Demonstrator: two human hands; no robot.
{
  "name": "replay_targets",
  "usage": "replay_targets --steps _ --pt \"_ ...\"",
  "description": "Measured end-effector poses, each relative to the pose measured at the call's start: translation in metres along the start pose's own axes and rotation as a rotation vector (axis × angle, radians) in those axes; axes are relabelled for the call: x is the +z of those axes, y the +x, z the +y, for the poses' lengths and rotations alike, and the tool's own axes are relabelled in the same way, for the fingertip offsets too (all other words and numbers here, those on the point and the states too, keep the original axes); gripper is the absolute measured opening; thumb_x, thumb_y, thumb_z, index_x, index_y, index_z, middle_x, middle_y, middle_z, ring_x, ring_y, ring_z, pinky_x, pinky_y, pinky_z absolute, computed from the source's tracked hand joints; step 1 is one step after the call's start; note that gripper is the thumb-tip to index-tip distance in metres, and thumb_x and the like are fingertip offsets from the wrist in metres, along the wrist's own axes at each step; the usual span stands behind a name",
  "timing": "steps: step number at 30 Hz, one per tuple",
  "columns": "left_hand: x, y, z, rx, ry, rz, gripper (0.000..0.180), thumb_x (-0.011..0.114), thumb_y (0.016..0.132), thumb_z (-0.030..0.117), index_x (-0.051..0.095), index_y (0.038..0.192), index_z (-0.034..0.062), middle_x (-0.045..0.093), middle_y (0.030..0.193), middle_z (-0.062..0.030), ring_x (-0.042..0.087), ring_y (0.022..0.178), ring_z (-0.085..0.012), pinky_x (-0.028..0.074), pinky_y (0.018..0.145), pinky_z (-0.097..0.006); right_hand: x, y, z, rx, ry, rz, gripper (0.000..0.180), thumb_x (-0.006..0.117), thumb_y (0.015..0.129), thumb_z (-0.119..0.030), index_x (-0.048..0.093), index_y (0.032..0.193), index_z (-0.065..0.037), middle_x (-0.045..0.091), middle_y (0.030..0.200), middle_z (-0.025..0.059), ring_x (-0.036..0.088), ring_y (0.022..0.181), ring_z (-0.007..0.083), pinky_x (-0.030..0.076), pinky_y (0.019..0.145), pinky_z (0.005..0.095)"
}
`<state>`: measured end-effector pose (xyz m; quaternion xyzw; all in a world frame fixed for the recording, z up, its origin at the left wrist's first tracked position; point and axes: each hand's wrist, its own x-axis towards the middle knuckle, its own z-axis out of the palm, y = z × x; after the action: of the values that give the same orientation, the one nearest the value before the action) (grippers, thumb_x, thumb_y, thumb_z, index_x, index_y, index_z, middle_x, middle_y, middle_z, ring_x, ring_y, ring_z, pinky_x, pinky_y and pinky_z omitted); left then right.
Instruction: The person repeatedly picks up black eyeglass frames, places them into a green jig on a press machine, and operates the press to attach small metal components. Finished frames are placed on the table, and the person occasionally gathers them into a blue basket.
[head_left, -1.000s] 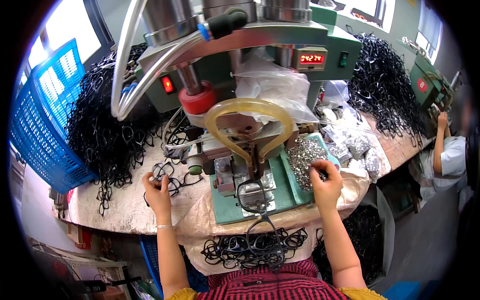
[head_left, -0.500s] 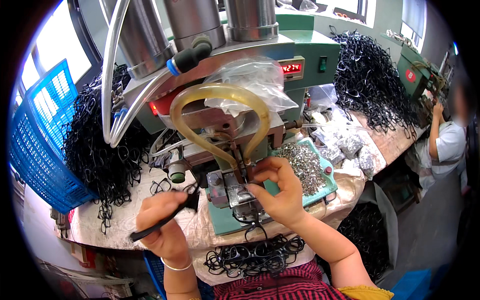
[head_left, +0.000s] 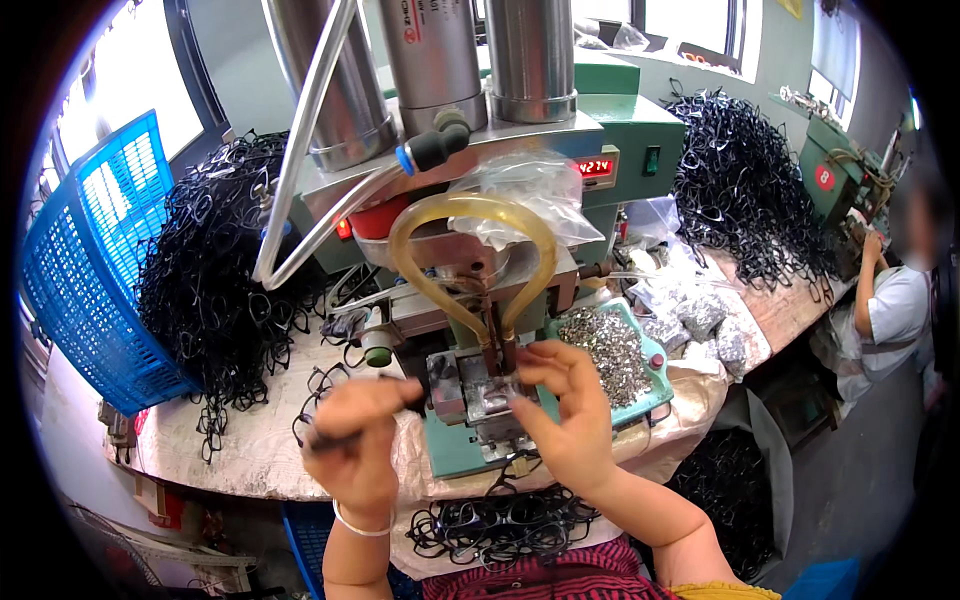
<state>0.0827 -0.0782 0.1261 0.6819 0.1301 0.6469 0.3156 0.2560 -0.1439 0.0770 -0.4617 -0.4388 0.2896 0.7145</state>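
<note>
My left hand (head_left: pixel 352 440) is closed around a slim black piece (head_left: pixel 335 440), blurred by motion; it could be a glasses temple or tweezers. The hand hovers just left of a metal clamping fixture (head_left: pixel 490 400) on the green bench press. My right hand (head_left: pixel 570 415) is at the fixture's right side, thumb and forefinger bent toward each other beside two copper-coloured rods (head_left: pixel 507 355). Anything between those fingertips is too small to make out. A yellowish hose (head_left: pixel 402 250) loops above. Black glasses frames (head_left: pixel 500 525) lie heaped at the table's front edge, below the fixture.
A turquoise tray (head_left: pixel 655 385) of small metal parts stands right of the press, with plastic bags (head_left: pixel 700 315) behind. Tangled glasses frames (head_left: pixel 215 240) pile up left, beside a blue basket (head_left: pixel 100 280), and also at the back right (head_left: pixel 740 180). A co-worker (head_left: pixel 890 310) sits far right.
My left hand has moved right, closer to the fixture, and the black piece has turned and blurred. My right hand has shifted slightly lower. The whole view has also shifted a little.
</note>
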Motion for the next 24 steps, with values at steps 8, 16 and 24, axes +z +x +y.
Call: replay_targets --steps 8,16,24 --pt "0.012 -0.037 -0.018 0.277 0.396 -0.601 0.023 0.08 0.072 0.012 0.077 0.095 0.0117 0.074 0.103 -0.0035 0.053 0.077 -0.0211 0.052 0.084 -0.041 -0.121 0.021 0.072 -0.189 -1.249 0.034 0.021 0.076 0.075 -0.014 0.072 0.095 -0.008 0.059 0.127 0.0229 0.05 0.128 0.0395 0.042 0.104 0.0479" --pt "0.015 -0.043 -0.024 0.242 0.387 -0.553 0.021 0.081 0.075 0.015 0.076 0.095 0.012 0.074 0.103 -0.0022 0.056 0.079 -0.0214 0.051 0.089 -0.043 -0.103 0.034 0.078 -0.529 -1.199 -0.241 0.013 0.07 0.076 -0.011 0.064 0.086 -0.006 0.062 0.121 0.0154 0.055 0.121 0.0357 0.05 0.09 0.0449" --pt "-0.032 -0.122 0.03 0.108 0.873 -0.163 0.029 0.079 0.075 0.014 0.066 0.101 0.0098 0.069 0.112 -0.0107 0.06 0.104 -0.0322 0.044 0.1 -0.051 -0.124 0.026 0.076 -0.415 -1.0 0.237 0.007 0.068 0.08 -0.001 0.065 0.087 0.0 0.068 0.086 0.0134 0.066 0.08 0.0273 0.052 0.078 0.035"
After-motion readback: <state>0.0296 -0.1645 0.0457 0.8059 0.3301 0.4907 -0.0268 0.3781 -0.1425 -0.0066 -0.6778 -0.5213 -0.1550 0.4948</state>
